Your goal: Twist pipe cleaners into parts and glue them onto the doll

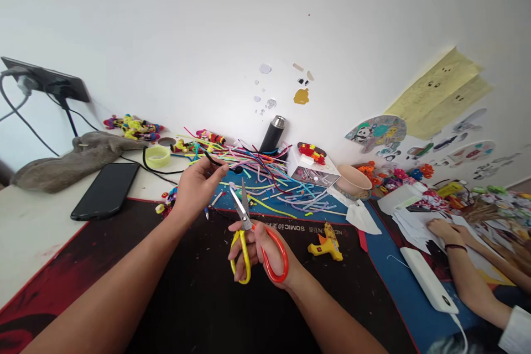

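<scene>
Black stem in hand above the far edge of the black desk mat, a little left of its middle, I am working among craft supplies on the tabletop. The work is looking partway along, by my judgement: I am holding the stem, but it is not yet lying between the blades of the scissors. Colourful figures are lying toward the tabletop's far left corner, seemingly finished, while a heap of loose stems is spreading along the far edge, seemingly unused. My left hand is pinching the black stem between thumb and fingertips. My right hand is gripping the scissors over the mat's middle, fingers through the yellow loop and thumb at the red one; the blades are standing apart, tips pointing toward the far edge. A yellow glue gun is lying toward the mat's far right corner, touched by neither hand. Beyond the mat's right edge, a co-worker's hand is resting on papers.
</scene>
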A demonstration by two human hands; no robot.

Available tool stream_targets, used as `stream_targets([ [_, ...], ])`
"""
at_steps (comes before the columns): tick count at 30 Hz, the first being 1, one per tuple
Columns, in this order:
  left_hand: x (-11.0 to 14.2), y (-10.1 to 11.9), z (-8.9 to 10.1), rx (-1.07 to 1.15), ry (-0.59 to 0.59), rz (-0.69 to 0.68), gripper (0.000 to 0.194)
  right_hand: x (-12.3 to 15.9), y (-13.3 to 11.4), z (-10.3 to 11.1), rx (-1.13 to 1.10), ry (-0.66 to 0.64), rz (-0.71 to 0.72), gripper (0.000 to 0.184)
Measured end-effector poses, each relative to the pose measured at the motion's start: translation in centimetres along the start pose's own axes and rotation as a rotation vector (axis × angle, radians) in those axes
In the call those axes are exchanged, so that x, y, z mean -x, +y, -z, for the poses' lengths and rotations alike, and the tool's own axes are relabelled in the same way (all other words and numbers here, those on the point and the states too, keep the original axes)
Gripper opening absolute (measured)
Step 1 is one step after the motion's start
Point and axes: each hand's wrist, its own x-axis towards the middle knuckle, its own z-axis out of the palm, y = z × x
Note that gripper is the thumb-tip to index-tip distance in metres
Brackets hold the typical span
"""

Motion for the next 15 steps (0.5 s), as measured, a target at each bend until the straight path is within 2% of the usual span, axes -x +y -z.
stream_targets([
  [3, 0.6, 0.6, -0.1, -0.115, -0.048, -0.097, 0.031, -0.3, -0.7, -0.3, 0.037, 0.040, -0.012, 0.082],
  [7, 1.1, 1.6, -0.2, -0.253, -0.077, -0.195, 0.029, -0.7, -1.4, -0.8, 0.039, 0.072, -0.024, 0.090],
  [15, 1.3, 1.7, -0.3, -0.322, -0.149, -0.267, 0.028, -1.4, -1.5, -0.9, 0.016, 0.161, -0.035, 0.084],
])
